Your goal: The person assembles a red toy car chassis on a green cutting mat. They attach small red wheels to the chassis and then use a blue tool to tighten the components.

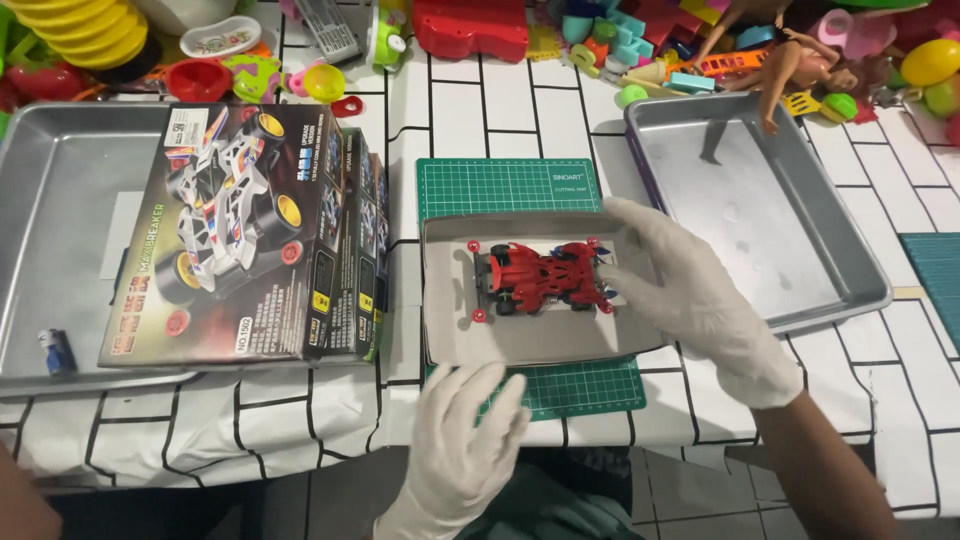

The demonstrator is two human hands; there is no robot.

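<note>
While the red toy race car [542, 279] lies with its long axis running from 9 o'clock to 3 o'clock, which end is its nose is hard to tell from where I stand. It sits in the middle of a shallow grey cardboard tray [455, 335], which rests on a green cutting mat [505, 186] on the tiled counter [520, 120]. At 3 o'clock of the car, the gloved right hand [690, 295] lies flat over the tray's far side, its grip open, fingertips touching the car's end and holding nothing. At 6 o'clock, the gloved left hand [462, 440] hovers just below the tray's near edge, fingers spread, grip open and empty. At 9 o'clock, a printed model-car box [245, 235] leans in a metal baking pan [60, 190], with a small blue battery [57, 352] near the pan's lower corner. At 2 o'clock, a second metal pan [760, 230] holds nothing. Loose plastic toys [640, 40] crowd the 12 o'clock edge.
</note>
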